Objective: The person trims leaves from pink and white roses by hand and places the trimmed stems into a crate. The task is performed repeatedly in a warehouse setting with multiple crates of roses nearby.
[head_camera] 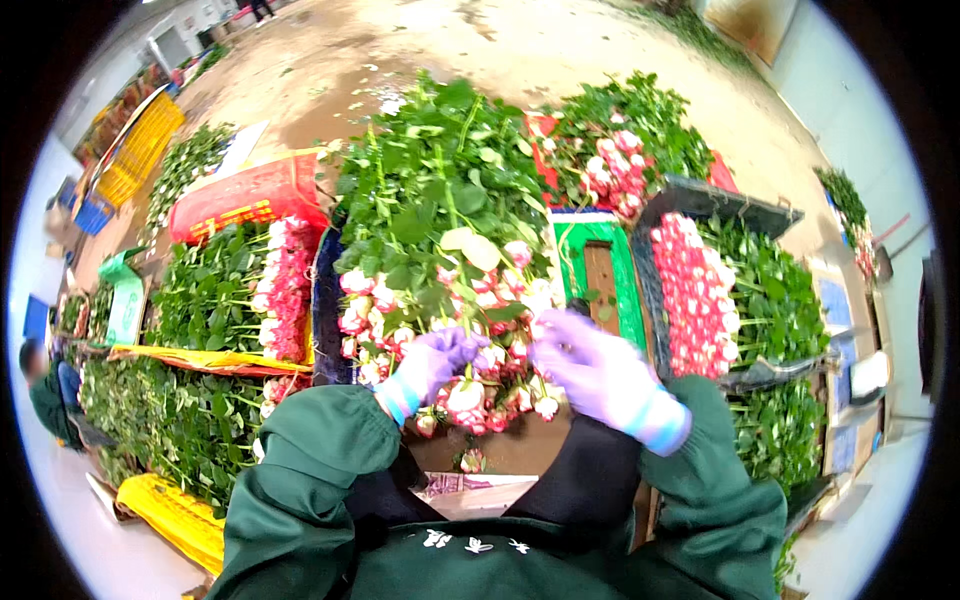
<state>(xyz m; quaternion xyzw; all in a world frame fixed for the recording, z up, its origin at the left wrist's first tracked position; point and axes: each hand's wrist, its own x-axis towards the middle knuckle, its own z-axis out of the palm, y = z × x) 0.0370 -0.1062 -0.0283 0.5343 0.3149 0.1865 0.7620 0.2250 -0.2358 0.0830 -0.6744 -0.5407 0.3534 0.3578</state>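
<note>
My left hand (439, 365), in a purple glove, pinches the green stem of a pink-and-white rose (466, 397) whose bloom hangs below the fingers. My right hand (589, 369), gloved the same way, is blurred beside the blooms at the pile's right. Its fingers are bent, and whether they grip anything is unclear. Before me lies a big heap of cut roses, with leafy stems (442, 165) pointing away and blooms towards me. One loose rose bloom (472, 460) lies on the brown surface near my lap.
Bundled roses (289, 292) lie at left between red and yellow wraps. More rose bundles (694, 300) sit at right in a black holder. A green frame (604, 277) stands right of the heap. A yellow crate (139, 154) is at far left. Another person (56, 397) sits at the left edge.
</note>
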